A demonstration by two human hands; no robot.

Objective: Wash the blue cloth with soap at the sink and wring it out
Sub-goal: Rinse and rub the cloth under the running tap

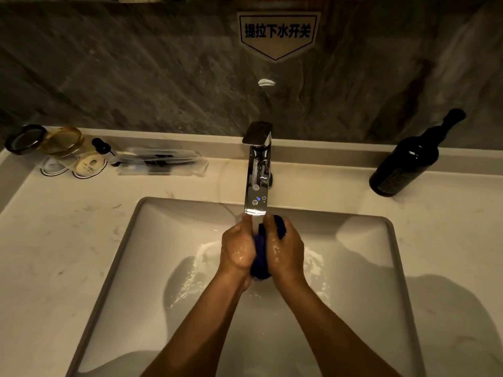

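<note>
The blue cloth point(260, 263) is bunched into a wad and pressed between my two hands over the white sink basin point(362, 257). My left hand point(237, 247) grips its left side and my right hand point(286, 250) grips its right side, with a fold showing above the right fingers. Both hands are wet. The chrome faucet point(257, 172) ends just above my fingertips, and water runs from its spout onto the cloth. Water pools and ripples in the basin under my hands.
A dark bottle point(405, 164) stands on the counter at the back right. At the back left sit glass jars point(64, 144), a small dropper bottle point(104, 149) and a clear tray of toiletries point(160, 161). A marble wall with a sign point(277, 34) rises behind.
</note>
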